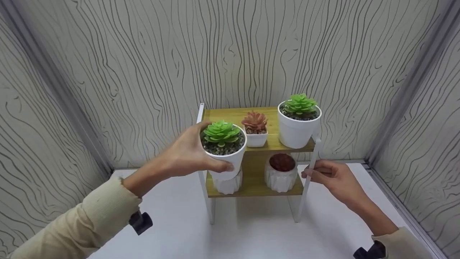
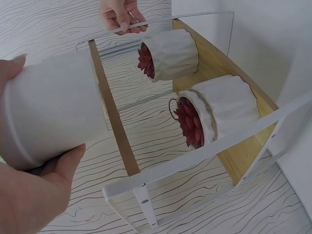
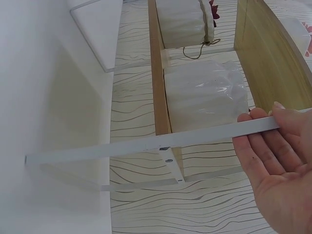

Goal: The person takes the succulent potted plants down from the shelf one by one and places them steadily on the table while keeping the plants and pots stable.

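Note:
My left hand [image 1: 188, 153] grips a round white pot [image 1: 231, 162] with a green succulent [image 1: 221, 132] in dark gravel. It holds the pot upright in front of the upper left of a two-tier wooden plant stand [image 1: 230, 114]. In the left wrist view, thumb and fingers wrap the white pot [image 2: 56, 107], which is apart from the upper board's edge. My right hand [image 1: 336, 181] pinches the stand's white right post [image 1: 308, 176] between thumb and fingers. The right wrist view shows those fingers [image 3: 273, 151] against the thin white bar [image 3: 209, 138].
On the upper board stand a small square pot [image 1: 256, 140] with a reddish succulent and another white pot [image 1: 296, 133] with a green one. Two ribbed white pots [image 1: 281, 180] with dark red plants occupy the lower board. Wood-grain patterned walls [image 1: 143, 72] surround the white tabletop [image 1: 172, 223].

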`<state>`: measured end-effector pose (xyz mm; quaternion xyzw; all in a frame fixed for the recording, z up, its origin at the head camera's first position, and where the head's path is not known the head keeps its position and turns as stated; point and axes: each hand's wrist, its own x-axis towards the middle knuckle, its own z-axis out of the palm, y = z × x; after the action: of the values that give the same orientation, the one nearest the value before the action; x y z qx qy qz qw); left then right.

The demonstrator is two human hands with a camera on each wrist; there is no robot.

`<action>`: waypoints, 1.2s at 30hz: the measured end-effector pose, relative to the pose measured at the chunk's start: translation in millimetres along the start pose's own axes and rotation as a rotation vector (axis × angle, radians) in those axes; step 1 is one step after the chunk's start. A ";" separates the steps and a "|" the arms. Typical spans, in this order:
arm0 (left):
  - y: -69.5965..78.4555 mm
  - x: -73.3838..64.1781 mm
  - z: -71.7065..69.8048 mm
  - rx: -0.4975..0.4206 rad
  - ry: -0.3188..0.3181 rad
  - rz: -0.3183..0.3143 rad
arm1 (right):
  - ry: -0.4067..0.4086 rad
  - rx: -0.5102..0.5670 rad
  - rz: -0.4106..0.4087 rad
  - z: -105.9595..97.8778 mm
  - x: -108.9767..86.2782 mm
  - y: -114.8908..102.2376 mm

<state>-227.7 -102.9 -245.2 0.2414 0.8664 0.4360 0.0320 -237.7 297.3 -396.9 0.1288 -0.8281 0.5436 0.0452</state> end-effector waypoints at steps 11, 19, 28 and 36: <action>-2.1 -9.1 9.4 -0.007 0.005 0.017 | -0.006 -0.001 -0.008 0.4 -0.2 -0.7; -3.7 -16.2 23.4 0.006 -0.014 0.023 | 0.001 -0.019 0.007 -1.9 -0.7 1.2; -8.8 -19.4 34.2 -0.011 -0.025 0.022 | 0.000 -0.035 0.020 -0.2 -1.3 1.2; -15.0 -22.5 49.4 -0.049 -0.069 0.028 | 0.000 -0.012 0.014 -1.2 -0.5 1.7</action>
<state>-200.5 -84.0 -290.8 0.2676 0.8504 0.4488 0.0618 -237.7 299.1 -398.1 0.1226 -0.8324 0.5388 0.0422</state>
